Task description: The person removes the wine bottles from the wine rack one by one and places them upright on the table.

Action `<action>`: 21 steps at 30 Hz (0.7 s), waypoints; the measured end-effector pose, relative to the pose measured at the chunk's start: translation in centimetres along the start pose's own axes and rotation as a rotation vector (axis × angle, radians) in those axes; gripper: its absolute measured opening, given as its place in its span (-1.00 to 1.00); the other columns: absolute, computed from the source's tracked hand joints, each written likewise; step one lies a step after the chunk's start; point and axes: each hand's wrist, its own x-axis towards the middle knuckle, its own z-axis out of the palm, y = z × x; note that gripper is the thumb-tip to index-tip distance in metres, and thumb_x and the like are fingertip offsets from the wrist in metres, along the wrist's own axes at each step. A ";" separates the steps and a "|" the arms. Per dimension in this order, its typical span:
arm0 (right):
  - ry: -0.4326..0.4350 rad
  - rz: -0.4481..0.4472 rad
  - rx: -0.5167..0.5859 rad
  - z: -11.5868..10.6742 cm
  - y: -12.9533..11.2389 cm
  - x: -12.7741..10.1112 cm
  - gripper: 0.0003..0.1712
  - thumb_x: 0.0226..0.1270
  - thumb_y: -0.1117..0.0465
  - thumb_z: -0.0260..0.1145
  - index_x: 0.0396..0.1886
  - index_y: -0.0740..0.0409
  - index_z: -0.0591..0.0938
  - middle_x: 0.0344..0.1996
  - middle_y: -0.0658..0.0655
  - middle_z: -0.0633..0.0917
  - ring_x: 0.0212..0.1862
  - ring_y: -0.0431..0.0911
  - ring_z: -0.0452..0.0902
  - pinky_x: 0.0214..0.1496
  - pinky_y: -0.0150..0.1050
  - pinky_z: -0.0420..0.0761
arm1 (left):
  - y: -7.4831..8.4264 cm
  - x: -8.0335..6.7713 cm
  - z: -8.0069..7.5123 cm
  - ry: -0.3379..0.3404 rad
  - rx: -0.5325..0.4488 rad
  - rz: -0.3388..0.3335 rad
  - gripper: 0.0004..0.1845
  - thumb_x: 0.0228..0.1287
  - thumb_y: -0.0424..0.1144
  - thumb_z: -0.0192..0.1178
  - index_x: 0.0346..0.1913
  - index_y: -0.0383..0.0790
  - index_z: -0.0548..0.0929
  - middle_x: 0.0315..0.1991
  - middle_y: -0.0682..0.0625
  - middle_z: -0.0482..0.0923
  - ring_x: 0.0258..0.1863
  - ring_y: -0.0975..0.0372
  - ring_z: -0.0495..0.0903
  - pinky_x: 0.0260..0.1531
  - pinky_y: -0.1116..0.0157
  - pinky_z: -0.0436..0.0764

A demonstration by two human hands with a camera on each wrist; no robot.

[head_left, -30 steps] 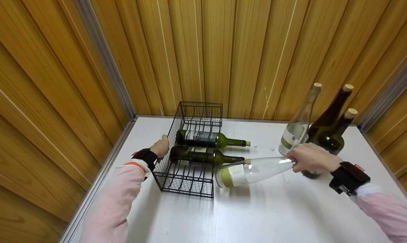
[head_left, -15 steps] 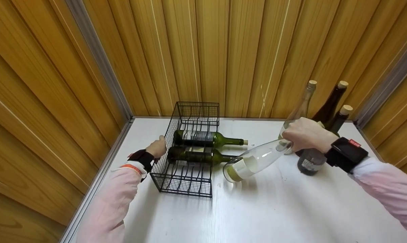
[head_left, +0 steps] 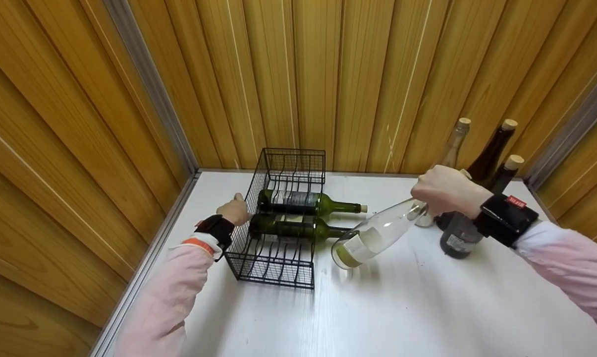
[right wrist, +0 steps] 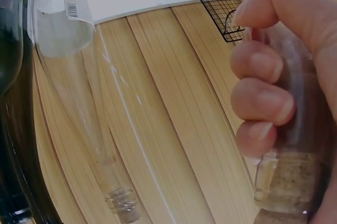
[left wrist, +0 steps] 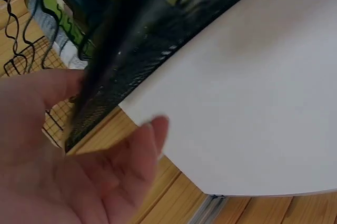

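Note:
A black wire wine rack (head_left: 277,282) stands on the white table. Two green bottles lie in it: a rear bottle (head_left: 335,206) and a front bottle (head_left: 286,227), necks pointing right. My left hand (head_left: 234,210) holds the rack's left mesh wall, its rim passing between thumb and fingers in the left wrist view. My right hand (head_left: 444,191) grips a clear glass bottle (head_left: 385,225) by the neck; its cork (right wrist: 287,182) shows below the fingers in the right wrist view. This bottle is tilted, base down towards the rack, close over the table and overlapping the front bottle's neck tip.
Behind my right hand stand another clear corked bottle (head_left: 454,144), a dark brown bottle (head_left: 489,151) and a further dark bottle (head_left: 504,178), partly hidden by the hand. Wood-panelled walls (head_left: 367,84) border the table (head_left: 357,317) at the back and sides.
The clear bottle in my right hand has swung away from the rack: its neck rose and it now tilts more steeply, base further right. My left hand stays at the rack.

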 end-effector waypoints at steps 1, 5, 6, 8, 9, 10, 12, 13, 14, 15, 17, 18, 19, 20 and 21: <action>-0.006 0.001 -0.004 -0.2 0.0 0.1 -0.70 -0.46 0.32 0.37 -0.76 0.01 0.39 -0.81 -0.06 0.37 -0.71 -0.12 0.27 -0.68 -0.24 0.36 | 0.4 -0.1 -0.2 0.042 0.002 -0.014 -0.40 0.18 -0.09 0.18 0.00 -0.55 0.22 -0.20 -0.37 0.46 -0.21 -0.15 0.50 -0.25 0.01 0.46; -0.024 0.008 -0.006 -0.6 -0.1 0.2 -0.68 -0.46 0.29 0.41 -0.77 0.01 0.39 -0.82 -0.06 0.35 -0.71 -0.13 0.25 -0.69 -0.25 0.36 | 2.5 -0.4 -1.3 0.271 -0.003 0.028 -0.46 0.14 -0.12 0.23 -0.06 -0.52 0.31 -0.22 -0.35 0.42 -0.23 -0.14 0.46 -0.34 0.01 0.48; -0.027 0.010 -0.001 -0.7 -0.1 0.2 -0.69 -0.45 0.28 0.41 -0.76 0.01 0.39 -0.82 -0.06 0.35 -0.71 -0.13 0.25 -0.70 -0.25 0.35 | 3.2 -0.4 -1.5 0.322 0.001 0.059 -0.47 0.13 -0.11 0.23 -0.07 -0.50 0.33 -0.22 -0.34 0.41 -0.24 -0.13 0.45 -0.37 0.02 0.49; -0.032 0.014 0.012 -0.9 -0.2 0.2 -0.70 -0.44 0.30 0.40 -0.76 0.01 0.40 -0.82 -0.07 0.35 -0.71 -0.13 0.25 -0.70 -0.26 0.35 | 5.1 -0.7 -2.1 0.387 0.007 0.143 -0.51 0.18 -0.12 0.19 -0.05 -0.48 0.35 -0.22 -0.31 0.41 -0.22 -0.10 0.45 -0.39 0.06 0.51; -0.036 0.018 0.020 -1.0 -0.2 0.2 -0.70 -0.43 0.31 0.39 -0.76 0.01 0.40 -0.82 -0.07 0.35 -0.71 -0.13 0.25 -0.71 -0.26 0.34 | 6.2 -0.9 -2.3 0.406 0.005 0.192 -0.52 0.20 -0.12 0.17 -0.04 -0.48 0.35 -0.22 -0.30 0.42 -0.23 -0.09 0.45 -0.39 0.08 0.51; -0.040 0.019 0.025 -1.1 -0.2 0.2 -0.71 -0.42 0.32 0.38 -0.75 0.01 0.41 -0.82 -0.07 0.35 -0.71 -0.13 0.25 -0.70 -0.27 0.34 | 7.3 -1.2 -2.5 0.409 0.002 0.235 -0.52 0.22 -0.12 0.15 -0.02 -0.47 0.35 -0.22 -0.28 0.42 -0.22 -0.06 0.46 -0.40 0.10 0.52; -0.047 0.019 0.026 -1.2 -0.2 0.2 -0.72 -0.41 0.33 0.37 -0.75 0.00 0.41 -0.82 -0.07 0.35 -0.71 -0.13 0.25 -0.70 -0.28 0.34 | 9.7 -2.0 -2.7 0.380 -0.019 0.321 -0.49 0.25 -0.08 0.10 0.04 -0.46 0.33 -0.17 -0.26 0.42 -0.19 -0.03 0.45 -0.33 0.14 0.52; -0.050 0.017 0.022 -1.2 -0.2 0.3 -0.72 -0.41 0.34 0.35 -0.75 0.01 0.40 -0.82 -0.07 0.35 -0.71 -0.14 0.25 -0.70 -0.28 0.34 | 10.9 -2.5 -2.6 0.359 -0.035 0.363 -0.49 0.27 -0.06 0.08 0.06 -0.45 0.32 -0.17 -0.24 0.43 -0.20 0.00 0.46 -0.32 0.17 0.52; -0.053 0.017 0.012 -1.3 -0.2 0.3 -0.73 -0.41 0.34 0.34 -0.76 0.01 0.40 -0.82 -0.07 0.34 -0.71 -0.14 0.25 -0.70 -0.28 0.34 | 11.9 -2.9 -2.5 0.335 -0.061 0.409 -0.50 0.27 -0.04 0.07 0.04 -0.43 0.34 -0.18 -0.21 0.43 -0.22 0.03 0.46 -0.32 0.19 0.51; -0.056 0.014 0.007 -1.4 -0.3 0.4 -0.73 -0.41 0.35 0.33 -0.76 0.01 0.39 -0.82 -0.07 0.34 -0.71 -0.14 0.25 -0.70 -0.28 0.34 | 12.9 -3.4 -2.3 0.298 -0.077 0.441 -0.50 0.28 -0.01 0.05 0.03 -0.39 0.35 -0.19 -0.17 0.43 -0.24 0.06 0.46 -0.34 0.23 0.51; -0.058 0.011 -0.006 -1.6 -0.3 0.5 -0.73 -0.41 0.35 0.32 -0.76 0.00 0.38 -0.82 -0.07 0.33 -0.71 -0.14 0.24 -0.69 -0.29 0.33 | 14.6 -4.1 -1.9 0.236 -0.122 0.500 -0.51 0.26 0.06 0.03 -0.01 -0.33 0.37 -0.22 -0.11 0.43 -0.28 0.12 0.45 -0.36 0.28 0.50; -0.056 0.007 -0.011 -1.7 -0.4 0.5 -0.73 -0.41 0.36 0.31 -0.76 0.00 0.37 -0.82 -0.07 0.33 -0.71 -0.14 0.24 -0.69 -0.28 0.33 | 15.4 -4.4 -1.6 0.208 -0.149 0.525 -0.51 0.24 0.10 0.03 -0.05 -0.29 0.37 -0.25 -0.08 0.42 -0.31 0.15 0.44 -0.37 0.30 0.49; -0.054 0.004 -0.015 -1.7 -0.4 0.6 -0.73 -0.41 0.36 0.30 -0.77 0.00 0.37 -0.83 -0.07 0.33 -0.71 -0.14 0.23 -0.70 -0.28 0.33 | 16.0 -4.7 -1.3 0.179 -0.174 0.543 -0.50 0.22 0.14 0.04 -0.08 -0.27 0.37 -0.26 -0.05 0.40 -0.31 0.17 0.43 -0.38 0.31 0.48; -0.047 0.001 -0.020 -1.8 -0.4 0.6 -0.73 -0.42 0.36 0.30 -0.77 0.00 0.37 -0.83 -0.07 0.33 -0.71 -0.14 0.23 -0.69 -0.28 0.33 | 16.6 -4.9 -0.9 0.155 -0.198 0.557 -0.48 0.18 0.17 0.06 -0.09 -0.24 0.37 -0.25 -0.04 0.40 -0.30 0.18 0.43 -0.36 0.31 0.47; -0.043 -0.004 -0.021 -1.8 -0.4 0.7 -0.73 -0.42 0.37 0.30 -0.77 0.00 0.38 -0.83 -0.07 0.33 -0.71 -0.14 0.23 -0.69 -0.27 0.34 | 17.2 -5.0 -0.6 0.137 -0.217 0.568 -0.44 0.14 0.21 0.08 -0.08 -0.22 0.36 -0.23 -0.03 0.39 -0.28 0.19 0.42 -0.35 0.31 0.47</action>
